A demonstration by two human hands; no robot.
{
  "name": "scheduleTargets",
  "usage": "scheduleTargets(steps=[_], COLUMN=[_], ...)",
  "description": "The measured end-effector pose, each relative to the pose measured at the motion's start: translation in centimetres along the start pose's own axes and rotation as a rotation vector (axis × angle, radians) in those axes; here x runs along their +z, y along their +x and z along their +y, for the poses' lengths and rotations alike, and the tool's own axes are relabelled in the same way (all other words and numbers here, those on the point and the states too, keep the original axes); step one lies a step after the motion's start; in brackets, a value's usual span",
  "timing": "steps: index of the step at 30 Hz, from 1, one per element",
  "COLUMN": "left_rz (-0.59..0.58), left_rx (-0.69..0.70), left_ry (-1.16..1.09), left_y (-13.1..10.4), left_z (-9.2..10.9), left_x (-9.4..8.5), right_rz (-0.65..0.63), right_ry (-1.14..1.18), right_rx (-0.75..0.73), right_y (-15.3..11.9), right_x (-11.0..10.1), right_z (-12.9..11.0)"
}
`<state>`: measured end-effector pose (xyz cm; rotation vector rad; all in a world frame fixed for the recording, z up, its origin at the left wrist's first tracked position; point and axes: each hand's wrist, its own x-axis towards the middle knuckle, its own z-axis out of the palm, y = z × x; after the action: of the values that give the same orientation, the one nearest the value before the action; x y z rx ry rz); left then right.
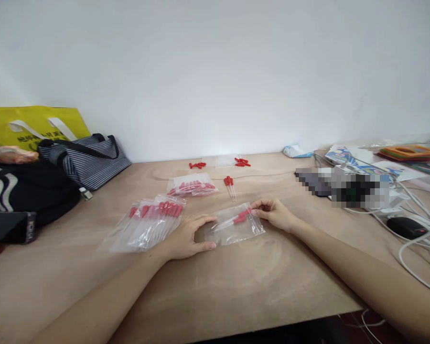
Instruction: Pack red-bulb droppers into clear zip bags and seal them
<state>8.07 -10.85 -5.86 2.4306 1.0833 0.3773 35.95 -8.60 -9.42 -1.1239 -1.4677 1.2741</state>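
Note:
A clear plastic zip bag (pixel 232 235) lies flat between my hands, with red-bulbed droppers (pixel 240 219) in it, their thin clear stems pointing left. My left hand (pixel 189 236) rests at the bag's left edge, thumb and fingers spread apart. At the bag's upper right, my right hand (pixel 272 213) pinches the red end of a dropper; the fingertips also touch the bag's edge. Just beyond the bag, several loose droppers (pixel 230 186) lie together. Left of my left hand is an overlapping row of filled bags (pixel 146 229), each showing a red bulb.
Behind are another stack of filled bags (pixel 192 185), loose red bulbs (pixel 198 165) and more droppers (pixel 242 162). A striped bag (pixel 89 162) and a black bag (pixel 17 196) stand left. Cables (pixel 419 210), a black mouse (pixel 405 228) and a blurred-out patch (pixel 358 190) lie right.

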Motion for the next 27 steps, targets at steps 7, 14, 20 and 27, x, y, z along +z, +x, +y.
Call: scheduleTargets(steps=[7,14,20,27], left_rz=[-0.008,0.007,-0.003,0.005], left_rx=[0.008,0.029,0.061,0.062], left_ry=[-0.012,-0.027,-0.032,-0.04], left_y=[-0.1,0.0,0.1,0.0], left_z=[0.0,-0.3,0.0,0.4], left_x=[0.0,0.0,-0.1,-0.4], right_rz=[0.017,-0.183,-0.013,0.28], right_ry=[-0.205,-0.249,-0.131,-0.38], right_rx=[-0.03,-0.061,0.083,0.228], right_y=[0.7,-0.1,1.6,6.9], right_x=[1.0,1.7,-0.6,0.6], right_z=[0.1,-1.5,-0.8,-1.3])
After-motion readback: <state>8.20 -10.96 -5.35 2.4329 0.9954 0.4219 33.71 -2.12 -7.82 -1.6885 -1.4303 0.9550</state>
